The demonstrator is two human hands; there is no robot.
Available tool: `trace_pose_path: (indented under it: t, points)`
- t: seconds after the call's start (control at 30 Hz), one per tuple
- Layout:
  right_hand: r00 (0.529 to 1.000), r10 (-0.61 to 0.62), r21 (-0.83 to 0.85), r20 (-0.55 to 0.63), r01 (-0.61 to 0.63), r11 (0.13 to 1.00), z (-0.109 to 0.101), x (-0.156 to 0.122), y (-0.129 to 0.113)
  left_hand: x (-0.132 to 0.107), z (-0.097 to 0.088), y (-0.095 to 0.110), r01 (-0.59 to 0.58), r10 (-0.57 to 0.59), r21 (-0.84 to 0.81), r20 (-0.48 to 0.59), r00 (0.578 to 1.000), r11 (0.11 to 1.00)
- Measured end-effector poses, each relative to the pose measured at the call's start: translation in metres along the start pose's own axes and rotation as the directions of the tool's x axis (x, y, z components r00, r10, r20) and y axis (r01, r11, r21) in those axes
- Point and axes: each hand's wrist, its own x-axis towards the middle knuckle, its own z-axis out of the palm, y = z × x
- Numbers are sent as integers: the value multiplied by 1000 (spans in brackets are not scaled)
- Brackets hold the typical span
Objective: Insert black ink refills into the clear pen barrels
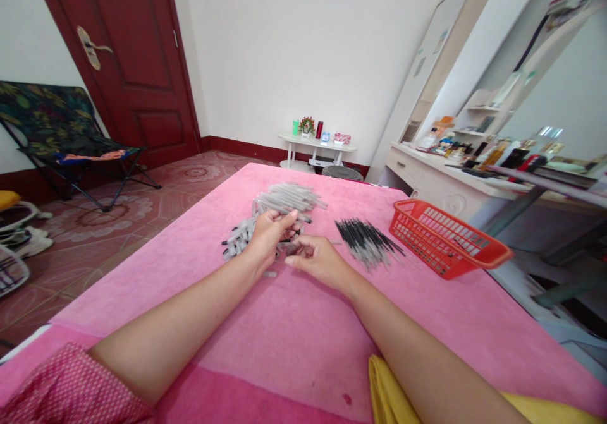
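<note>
My left hand [272, 229] is closed in a pinch above the pink-covered table; a dark tip shows by its fingers, too small to name. Close beside it, my right hand [315, 258] is also pinched, around a thin stick, part of which sticks out past the fingers to the right. Just beyond my hands lies a heap of translucent grey tubes [291, 196]. More short grey pieces with dark ends [238, 237] lie by my left wrist. A pile of slim black sticks with pale grey ends [367, 242] rests to the right of my right hand.
A red plastic basket [429, 241] stands at the table's right side. Yellow cloth [391, 392] lies under my right forearm. The pink cloth [284, 348] covers the table. Beyond are a cluttered dressing table [455, 181], a small white stand [303, 139] and a folding chair [61, 121].
</note>
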Motion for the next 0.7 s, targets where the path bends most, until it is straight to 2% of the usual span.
trace_pose_path:
  t: [0.27,0.7]
  points:
    - [989,-11,-43,148,18,999,6,-2,1,-1,1,0,-3,2,-2,-10,1000,1000]
    - [976,-14,-162,216,50,986,3,-3,1,-2,1,0,14,-14,-18,-16,1000,1000]
